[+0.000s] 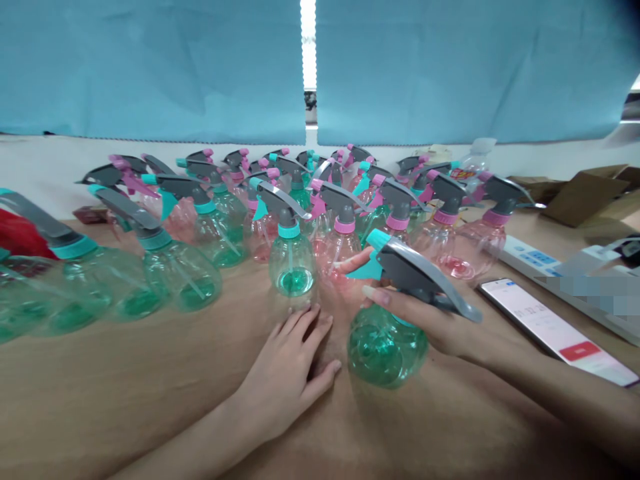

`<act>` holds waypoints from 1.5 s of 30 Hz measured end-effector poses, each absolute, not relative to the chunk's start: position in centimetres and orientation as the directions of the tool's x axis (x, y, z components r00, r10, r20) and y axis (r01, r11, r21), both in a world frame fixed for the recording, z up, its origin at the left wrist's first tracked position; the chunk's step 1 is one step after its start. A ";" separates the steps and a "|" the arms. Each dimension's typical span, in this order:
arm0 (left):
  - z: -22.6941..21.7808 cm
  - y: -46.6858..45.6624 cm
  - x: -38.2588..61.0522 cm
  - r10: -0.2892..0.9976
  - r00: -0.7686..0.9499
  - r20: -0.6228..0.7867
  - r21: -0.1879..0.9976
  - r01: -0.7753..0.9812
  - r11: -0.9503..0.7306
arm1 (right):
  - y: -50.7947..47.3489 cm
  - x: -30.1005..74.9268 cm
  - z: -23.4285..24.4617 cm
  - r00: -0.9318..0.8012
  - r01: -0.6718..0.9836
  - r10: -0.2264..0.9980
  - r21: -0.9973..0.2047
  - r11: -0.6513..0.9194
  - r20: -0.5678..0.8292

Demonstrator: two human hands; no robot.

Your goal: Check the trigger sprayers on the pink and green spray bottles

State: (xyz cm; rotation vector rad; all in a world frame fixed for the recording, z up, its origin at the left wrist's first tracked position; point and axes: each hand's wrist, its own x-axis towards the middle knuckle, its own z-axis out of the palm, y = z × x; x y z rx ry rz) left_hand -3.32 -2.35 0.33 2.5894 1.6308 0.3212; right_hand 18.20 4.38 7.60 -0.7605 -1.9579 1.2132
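My right hand (410, 308) grips a green spray bottle (387, 350) around its neck, just under the grey and turquoise trigger head. The bottle is tilted, its nozzle pointing to the left. Flat on the table, fingers a little apart, lies my left hand (295, 360), holding nothing. Just beyond its fingertips stands another green spray bottle (293, 263) with a turquoise collar. A pink-collared spray bottle (343, 233) is behind the right hand, partly covered by its fingers.
Several green and pink spray bottles (183, 270) crowd the wooden table (200, 387). At the right lie a phone (555, 327), a white power strip (575, 280) and an open cardboard box (580, 200). Blue curtains (150, 67) hang behind.
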 end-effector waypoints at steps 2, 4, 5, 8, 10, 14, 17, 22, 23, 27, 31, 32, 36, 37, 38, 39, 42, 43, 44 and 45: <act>0.4 -2.3 -3.3 0.900 0.417 0.130 0.158 0.887 -0.434 | 4.4 18.3 7.6 -0.584 0.131 0.774 -0.912 0.388 0.245; 0.4 -2.3 -3.3 0.900 0.417 0.130 0.156 0.888 -0.433 | 4.4 18.3 7.6 -0.579 0.144 0.778 -0.909 0.392 0.244; 0.4 -2.3 -3.3 0.899 0.417 0.134 0.157 0.887 -0.434 | 4.4 18.3 7.6 -0.579 0.148 0.779 -0.909 0.391 0.241; 0.3 -2.4 -3.3 0.897 0.416 0.151 0.166 0.884 -0.438 | 4.5 18.2 7.5 -0.577 0.135 0.777 -0.910 0.392 0.250; 0.2 -2.4 -3.4 0.895 0.417 0.159 0.176 0.880 -0.442 | 4.5 18.1 7.4 -0.576 0.108 0.769 -0.907 0.408 0.278; 0.3 -2.3 -3.3 0.892 0.425 0.155 0.174 0.877 -0.448 | 4.5 18.2 7.7 -0.588 0.132 0.768 -0.906 0.403 0.256; 0.4 -2.3 -3.3 0.897 0.418 0.142 0.166 0.884 -0.438 | 4.4 18.2 8.0 -0.597 0.179 0.770 -0.898 0.403 0.227; 0.5 -2.3 -3.3 0.899 0.420 0.126 0.159 0.886 -0.436 | 4.4 18.2 8.2 -0.610 0.179 0.752 -0.882 0.436 0.248; 0.5 -2.3 -3.3 0.898 0.422 0.127 0.160 0.884 -0.438 | 4.4 18.2 8.2 -0.608 0.178 0.751 -0.878 0.444 0.257; 0.5 -2.2 -3.3 0.898 0.420 0.131 0.166 0.884 -0.438 | 4.5 18.3 8.1 -0.575 0.230 0.773 -0.855 0.465 0.266; 0.4 -2.3 -3.3 0.901 0.416 0.125 0.159 0.888 -0.432 | 4.8 18.1 7.6 -0.515 0.220 0.798 -0.852 0.476 0.313; 0.4 -2.3 -3.4 0.900 0.416 0.129 0.157 0.888 -0.432 | 4.8 18.0 7.4 -0.515 0.209 0.798 -0.857 0.472 0.314; 0.2 -2.3 -3.4 0.899 0.416 0.140 0.147 0.889 -0.434 | 5.0 18.1 6.5 -0.489 0.191 0.819 -0.880 0.435 0.299; 0.2 -2.3 -3.4 0.899 0.416 0.138 0.146 0.889 -0.434 | 5.0 18.1 6.4 -0.483 0.187 0.822 -0.882 0.433 0.301; 0.2 -2.3 -3.4 0.899 0.417 0.135 0.146 0.889 -0.435 | 5.0 18.2 6.3 -0.489 0.184 0.818 -0.882 0.435 0.302; 0.2 -2.3 -3.4 0.898 0.420 0.133 0.146 0.888 -0.437 | 4.9 18.3 6.3 -0.505 0.181 0.809 -0.879 0.441 0.302; 0.2 -2.2 -3.3 0.895 0.424 0.139 0.149 0.884 -0.442 | 4.6 18.4 6.9 -0.566 0.177 0.770 -0.868 0.464 0.296; 0.2 -2.2 -3.3 0.895 0.423 0.140 0.149 0.885 -0.441 | 4.6 18.4 7.2 -0.586 0.173 0.757 -0.868 0.466 0.290; 0.2 -2.2 -3.3 0.896 0.420 0.140 0.148 0.886 -0.439 | 4.5 18.3 7.5 -0.598 0.160 0.748 -0.871 0.465 0.290; 0.2 -2.2 -3.4 0.897 0.419 0.138 0.147 0.887 -0.437 | 4.5 18.1 7.7 -0.598 0.134 0.743 -0.876 0.463 0.301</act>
